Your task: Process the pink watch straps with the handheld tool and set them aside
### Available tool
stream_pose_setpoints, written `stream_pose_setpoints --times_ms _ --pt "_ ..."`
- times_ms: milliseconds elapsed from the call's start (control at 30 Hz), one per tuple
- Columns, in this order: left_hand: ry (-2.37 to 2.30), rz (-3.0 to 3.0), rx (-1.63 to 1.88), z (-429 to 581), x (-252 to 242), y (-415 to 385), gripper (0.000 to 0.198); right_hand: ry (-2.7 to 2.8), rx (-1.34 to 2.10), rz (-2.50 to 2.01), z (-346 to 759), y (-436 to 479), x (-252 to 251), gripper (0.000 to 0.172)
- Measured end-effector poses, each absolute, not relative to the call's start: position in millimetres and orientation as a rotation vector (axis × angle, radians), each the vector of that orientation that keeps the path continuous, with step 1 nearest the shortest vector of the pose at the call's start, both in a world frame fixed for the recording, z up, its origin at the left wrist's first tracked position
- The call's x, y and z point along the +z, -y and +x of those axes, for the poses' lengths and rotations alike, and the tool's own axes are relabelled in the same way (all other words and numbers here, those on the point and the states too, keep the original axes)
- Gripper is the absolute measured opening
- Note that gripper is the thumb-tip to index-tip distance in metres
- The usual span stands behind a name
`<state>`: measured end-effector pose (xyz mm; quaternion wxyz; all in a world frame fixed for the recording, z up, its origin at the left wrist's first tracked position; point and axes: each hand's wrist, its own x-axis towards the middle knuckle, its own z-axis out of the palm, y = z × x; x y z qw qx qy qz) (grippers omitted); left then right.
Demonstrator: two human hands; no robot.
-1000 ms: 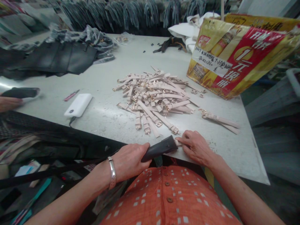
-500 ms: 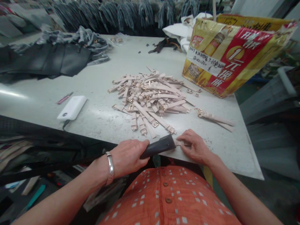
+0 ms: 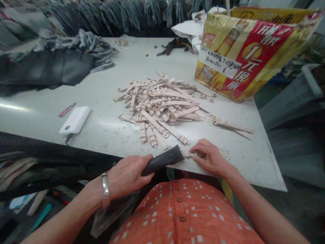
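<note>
My left hand (image 3: 132, 173) is closed round a dark, flat-sided handheld tool (image 3: 164, 160) at the table's front edge. A pale pink strap (image 3: 188, 154) lies just beyond the tool's tip, and the fingers of my right hand (image 3: 208, 156) are pressed on its other end. Behind my hands spreads a heap of pink straps (image 3: 162, 101) with gold buckles. To the right of the heap, a few more buckled straps (image 3: 233, 127) lie apart on the table.
A yellow and red carton (image 3: 243, 57) stands at the table's back right. On the left are a white power bank (image 3: 75, 120) with a cable, a pink slim tool (image 3: 67, 109) and black leather pieces (image 3: 63, 67). Small pink rings (image 3: 212, 98) lie near the carton.
My left hand and the dark tool have drawn back to the left, so more of the strap shows between the tool and my right hand. The view has shifted slightly.
</note>
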<state>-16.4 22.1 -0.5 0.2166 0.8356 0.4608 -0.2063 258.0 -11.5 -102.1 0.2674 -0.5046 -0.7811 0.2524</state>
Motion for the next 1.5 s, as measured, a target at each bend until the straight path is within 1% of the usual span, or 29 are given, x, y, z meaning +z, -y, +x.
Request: stream_pose_setpoints --times_ms 133,267,500,833,1000,1200,1267,1367,1500 --pt "-1.262 2.341 -0.574 -10.5 -1.4 -19.8 0.020 2.136 0.665 -1.344 256.6 11.9 -101.6 0.015" --pt "-1.260 2.334 -0.576 -4.7 -2.6 -19.9 0.021 2.162 0.649 -1.339 255.0 12.0 -101.1 0.008" --pt "-1.301 2.313 -0.597 -16.8 -0.7 -15.9 0.023 2.201 0.688 -1.317 257.0 9.3 -99.8 0.003" --pt "-1.339 2.311 -0.559 -1.7 -3.6 -16.7 0.025 2.202 0.688 -1.296 258.6 10.1 -100.0 0.004" --pt "-1.390 2.270 -0.528 -10.7 -7.3 -13.4 0.026 2.191 0.666 -1.293 259.0 12.4 -104.3 0.009" --pt "-1.348 2.321 -0.600 -15.0 0.2 0.3 0.025 2.121 0.688 -1.276 259.4 11.2 -106.4 0.005" --pt "-1.310 2.348 -0.625 -11.4 4.3 5.6 0.025 2.107 0.711 -1.282 259.6 10.9 -103.0 0.007" --pt "-1.240 2.398 -0.653 -1.2 8.1 10.5 0.027 2.112 0.738 -1.298 260.3 11.0 -96.1 0.016" --pt "-1.196 2.440 -0.709 14.7 7.7 10.1 0.023 2.130 0.792 -1.271 263.1 12.2 -91.3 0.024"
